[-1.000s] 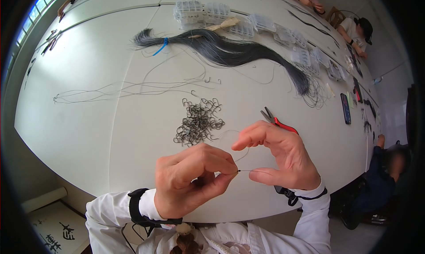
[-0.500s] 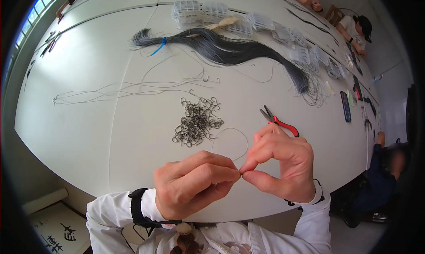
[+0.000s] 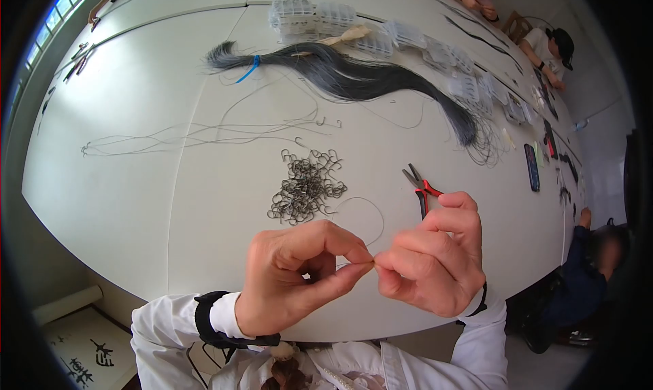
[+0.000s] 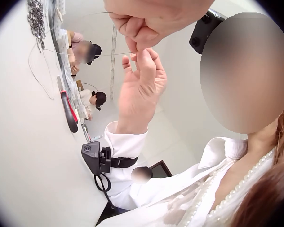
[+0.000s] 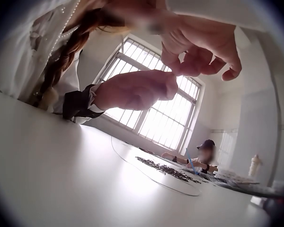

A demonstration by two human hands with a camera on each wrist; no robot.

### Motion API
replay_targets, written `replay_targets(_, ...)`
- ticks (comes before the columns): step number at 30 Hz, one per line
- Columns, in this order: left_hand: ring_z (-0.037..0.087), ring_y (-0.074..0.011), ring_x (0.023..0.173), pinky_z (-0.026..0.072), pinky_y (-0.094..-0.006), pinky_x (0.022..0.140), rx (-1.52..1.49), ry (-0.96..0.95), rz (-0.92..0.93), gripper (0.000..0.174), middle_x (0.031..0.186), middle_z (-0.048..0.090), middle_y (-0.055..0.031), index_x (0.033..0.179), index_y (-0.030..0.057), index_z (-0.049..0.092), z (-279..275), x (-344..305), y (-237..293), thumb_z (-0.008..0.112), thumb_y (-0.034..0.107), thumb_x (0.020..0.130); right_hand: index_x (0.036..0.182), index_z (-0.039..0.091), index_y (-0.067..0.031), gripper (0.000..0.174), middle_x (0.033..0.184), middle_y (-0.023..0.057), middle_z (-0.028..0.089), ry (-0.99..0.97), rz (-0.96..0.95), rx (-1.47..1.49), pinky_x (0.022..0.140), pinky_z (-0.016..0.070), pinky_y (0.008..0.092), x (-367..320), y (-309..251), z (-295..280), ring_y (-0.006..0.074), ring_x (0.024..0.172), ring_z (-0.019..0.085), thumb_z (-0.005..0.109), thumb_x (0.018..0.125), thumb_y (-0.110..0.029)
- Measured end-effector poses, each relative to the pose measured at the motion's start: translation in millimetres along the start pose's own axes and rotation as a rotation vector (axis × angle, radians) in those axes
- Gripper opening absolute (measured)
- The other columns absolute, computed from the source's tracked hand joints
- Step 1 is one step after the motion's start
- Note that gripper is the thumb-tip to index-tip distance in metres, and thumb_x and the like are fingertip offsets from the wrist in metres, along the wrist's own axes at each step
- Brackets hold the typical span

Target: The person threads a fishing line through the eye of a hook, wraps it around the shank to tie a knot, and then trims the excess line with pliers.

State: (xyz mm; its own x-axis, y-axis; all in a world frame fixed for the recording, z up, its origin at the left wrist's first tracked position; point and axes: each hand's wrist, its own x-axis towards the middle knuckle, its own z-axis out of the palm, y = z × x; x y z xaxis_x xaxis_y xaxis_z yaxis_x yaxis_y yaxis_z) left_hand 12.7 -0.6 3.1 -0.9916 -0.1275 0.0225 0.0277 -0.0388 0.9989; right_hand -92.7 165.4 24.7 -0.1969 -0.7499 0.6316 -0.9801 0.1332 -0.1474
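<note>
My left hand [image 3: 299,274] pinches a thin line between thumb and forefinger, above the near part of the table. Fingertip to fingertip with it, my right hand [image 3: 432,257] pinches at the same spot, its other fingers curled. Whatever small piece sits between the fingertips is hidden. A loop of thin line [image 3: 383,223] arcs over the table just beyond the hands. Past it lies a heap of dark fish hooks [image 3: 306,189]. Pliers with red and black handles [image 3: 422,198] lie beyond my right hand, which partly covers them.
A long bundle of dark line [image 3: 354,80] with a blue tie [image 3: 250,70] lies farther back. Clear plastic boxes [image 3: 292,19] stand behind it. Hooked lines [image 3: 204,135] stretch out at left; a phone [image 3: 531,167] lies at right. Other people sit around the table.
My right hand has come in from the right, where it was spread apart with a line running past its thumb, to pinch at the left fingertips. Its fingers have since curled and turned.
</note>
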Motion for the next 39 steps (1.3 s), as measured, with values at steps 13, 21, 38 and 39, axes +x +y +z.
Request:
replay_targets(13, 0.059, -0.0067, 0.069, 0.0446, -0.0174, 0.055, -0.17, 0.028, -0.035, 0.008, 0.089, 0.063, -0.0119, 0.082, -0.0037, 0.06, -0.9, 0.6, -3.6, 0.065, -0.008, 0.078, 0.087, 0.068, -0.0087, 0.026, 0.086, 0.0002, 0.061, -0.02, 0.11, 0.17, 0.079, 0.0398, 0.043, 6.6, 3.0, -4.0, 0.0165, 0.08, 0.051, 0.075, 0.063, -0.015)
replay_targets(21, 0.06, -0.0076, 0.07, 0.0455, -0.0176, 0.055, -0.113, 0.03, 0.025, 0.008, 0.089, 0.063, -0.0132, 0.082, -0.0037, 0.06, -3.2, 0.7, -4.6, 0.065, -0.008, 0.078, 0.09, 0.067, -0.0053, 0.024, 0.092, 0.0034, 0.065, -0.392, 0.613, 0.913, 0.081, 0.0412, 0.0307, 5.6, 11.6, 3.8, 0.0182, 0.085, 0.057, 0.078, 0.071, -0.015)
replay_targets(38, 0.055, -0.0049, 0.064, 0.0428, -0.0177, 0.052, -0.106, 0.005, 0.087, 0.01, 0.087, 0.064, -0.0122, 0.08, -0.0023, 0.06, -1.0, -1.6, -4.4, 0.065, -0.01, 0.077, 0.078, 0.067, -0.0038, 0.011, 0.077, 0.0015, 0.065, -0.408, 0.622, 0.959, 0.083, 0.0377, 0.0296, 3.2, 10.0, 6.1, 0.0133, 0.075, 0.058, 0.076, 0.073, -0.008)
replay_targets(39, 0.055, -0.005, 0.064, 0.0428, -0.0178, 0.052, -0.103, -0.004, 0.096, 0.01, 0.087, 0.064, -0.0123, 0.08, -0.0021, 0.06, -1.3, -1.6, -4.6, 0.064, -0.011, 0.077, 0.078, 0.067, -0.004, 0.012, 0.077, 0.0013, 0.065, -0.408, 0.611, 0.959, 0.082, 0.0379, 0.0293, 2.8, 10.4, 6.5, 0.0132, 0.075, 0.058, 0.077, 0.073, -0.008)
